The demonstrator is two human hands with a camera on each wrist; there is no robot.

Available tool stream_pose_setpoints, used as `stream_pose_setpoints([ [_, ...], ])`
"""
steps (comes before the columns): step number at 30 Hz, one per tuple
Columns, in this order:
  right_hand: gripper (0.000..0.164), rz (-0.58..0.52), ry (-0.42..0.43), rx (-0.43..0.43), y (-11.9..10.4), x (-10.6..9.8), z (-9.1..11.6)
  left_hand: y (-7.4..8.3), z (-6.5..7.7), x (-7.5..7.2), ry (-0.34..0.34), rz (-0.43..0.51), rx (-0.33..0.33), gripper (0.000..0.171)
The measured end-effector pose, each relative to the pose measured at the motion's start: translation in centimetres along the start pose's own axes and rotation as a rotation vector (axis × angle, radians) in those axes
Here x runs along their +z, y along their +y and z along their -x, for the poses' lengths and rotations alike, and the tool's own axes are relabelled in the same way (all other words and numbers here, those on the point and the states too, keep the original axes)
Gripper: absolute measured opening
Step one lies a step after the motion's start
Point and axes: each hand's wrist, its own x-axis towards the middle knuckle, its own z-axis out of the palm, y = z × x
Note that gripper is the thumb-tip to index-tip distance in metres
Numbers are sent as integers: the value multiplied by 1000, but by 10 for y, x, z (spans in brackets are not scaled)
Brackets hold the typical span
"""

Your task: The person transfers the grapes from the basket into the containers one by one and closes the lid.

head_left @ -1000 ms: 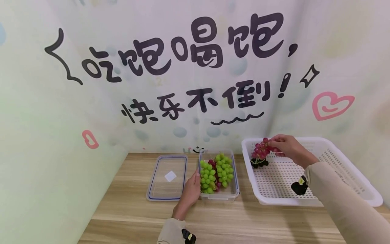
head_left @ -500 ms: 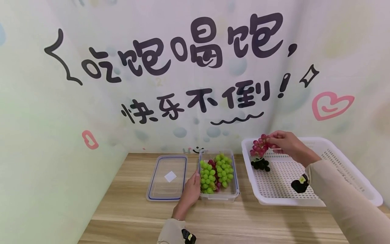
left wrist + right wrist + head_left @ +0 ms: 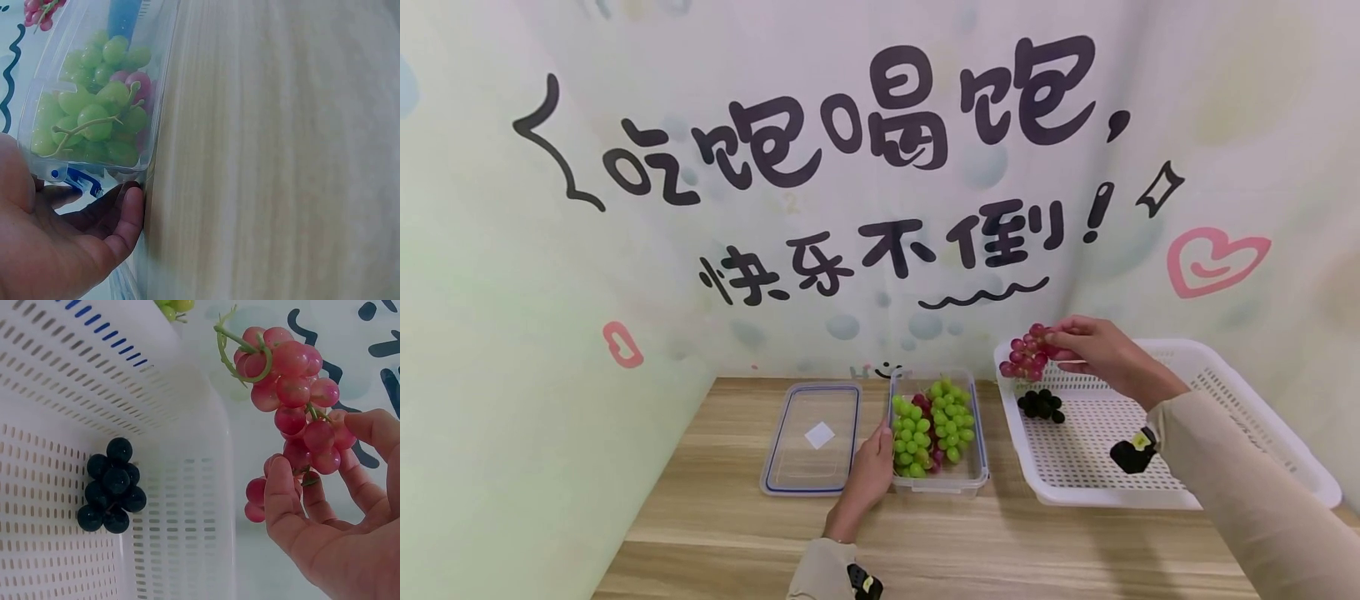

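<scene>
My right hand (image 3: 1108, 354) pinches a bunch of red grapes (image 3: 1026, 354) above the far left corner of a white basket (image 3: 1037, 479). In the right wrist view, the red grapes (image 3: 294, 387) hang from the fingers with a green stem curling at one end. A small bunch of black grapes (image 3: 112, 490) lies in the basket. My left hand (image 3: 872, 467) holds the left side of a clear food container (image 3: 977, 479), thumb by the rim; some fingers are hidden. Green grapes (image 3: 953, 417) fill much of it, with red grapes (image 3: 920, 402) between them.
A clear lid with a blue seal (image 3: 808, 475) lies on the wooden table (image 3: 715, 517) left of the container. Behind the table hangs a pale printed curtain (image 3: 820, 333) with large dark characters. The basket stands at the right, close to the curtain.
The right hand has lifted the red grapes up and to the left, from inside the basket to above its corner. The black grapes beneath are now uncovered. The left hand stays put.
</scene>
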Motion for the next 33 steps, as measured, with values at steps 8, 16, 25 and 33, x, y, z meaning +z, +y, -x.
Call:
stream_pose_setpoints([
  [8,34,-40,-29,-45,-7,13,2,-1,0,0,0,-2,5,50],
  [16,30,-107,-54,-90,-10,28,3,-1,0,1,0,0,8,50],
  [25,27,-97,-93,-106,-10,47,1,-1,-1,0,-8,6,9,49],
  [33,24,-77,-104,-103,-8,61,-1,-1,-1,0,-8,8,6,49],
])
